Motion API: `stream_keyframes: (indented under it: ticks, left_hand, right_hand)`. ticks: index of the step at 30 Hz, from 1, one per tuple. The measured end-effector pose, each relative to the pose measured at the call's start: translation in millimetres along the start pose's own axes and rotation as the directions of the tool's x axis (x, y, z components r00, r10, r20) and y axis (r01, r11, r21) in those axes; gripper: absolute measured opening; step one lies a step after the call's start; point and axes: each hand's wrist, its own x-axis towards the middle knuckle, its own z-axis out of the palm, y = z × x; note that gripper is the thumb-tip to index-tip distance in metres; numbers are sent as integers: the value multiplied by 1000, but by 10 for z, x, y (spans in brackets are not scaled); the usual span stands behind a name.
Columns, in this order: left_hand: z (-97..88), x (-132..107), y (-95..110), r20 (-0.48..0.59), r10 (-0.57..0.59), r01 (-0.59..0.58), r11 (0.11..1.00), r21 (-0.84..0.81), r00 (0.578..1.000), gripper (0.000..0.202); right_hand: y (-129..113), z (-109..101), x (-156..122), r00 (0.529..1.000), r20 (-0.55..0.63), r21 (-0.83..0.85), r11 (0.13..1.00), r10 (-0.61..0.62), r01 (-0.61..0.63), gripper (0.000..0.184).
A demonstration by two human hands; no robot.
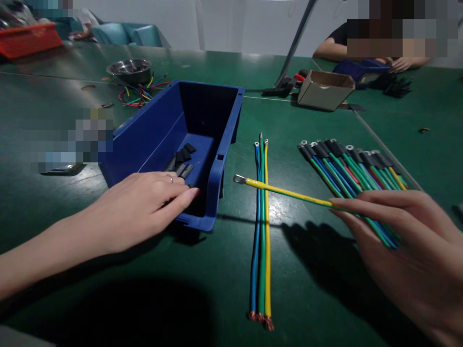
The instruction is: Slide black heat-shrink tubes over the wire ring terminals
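Observation:
My left hand (152, 205) reaches over the near rim of a blue plastic bin (213, 185). Its thumb and fingers come together beside short black sleeves (185, 153); the fingertips are partly hidden, so I cannot make out what is between them. My right hand (405, 241) pinches a yellow-green wire (289, 193), whose ring terminal (239, 179) points left. Beneath that wire, blue, green and yellow wires (262, 250) lie side by side, terminals at the far end and bare copper strands at the near end. Black-sleeved wires (347, 168) lie bundled beyond my right hand.
Farther back on the green table (224, 289) are a metal bowl (130, 72), loose coloured wires (139, 96) and an open cardboard box (325, 90). A grey stand (294, 43) rises beside the box. Across the table, a co-worker's hands (401, 63) are near another blue bin (356, 70).

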Motion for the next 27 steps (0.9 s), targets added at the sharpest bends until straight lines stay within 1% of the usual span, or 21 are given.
stream_keyframes:
  ticks: [4, 10, 15, 19, 27]
  left_hand:
    - [-28, -7, 30, 15, 0, 1, 1000, -13, 1000, 46]
    - [-57, 2, 63, 43, 20, -17, 998, -64, 999, 40]
    - [-52, -4, 71, 1, 70, -69, 992, -109, 998, 37]
    - [-45, -23, 49, -2, 90, -89, 988, -129, 996, 36]
    - [-31, -29, 19, -34, 157, -159, 985, -66, 987, 37]
  right_hand:
    - [-17, 6, 0, 1000, 29, 21, 1000, 2, -2, 23]
    - [-41, -26, -12, 1000, 12, 47, 999, -5, 5, 25]
    - [-37, -24, -9, 1000, 25, 47, 999, -1, 0, 25]
    - [-38, -40, -6, 1000, 28, 60, 998, -5, 4, 24]
    - [-35, -28, 15, 999, 37, 62, 998, 1, -4, 24]
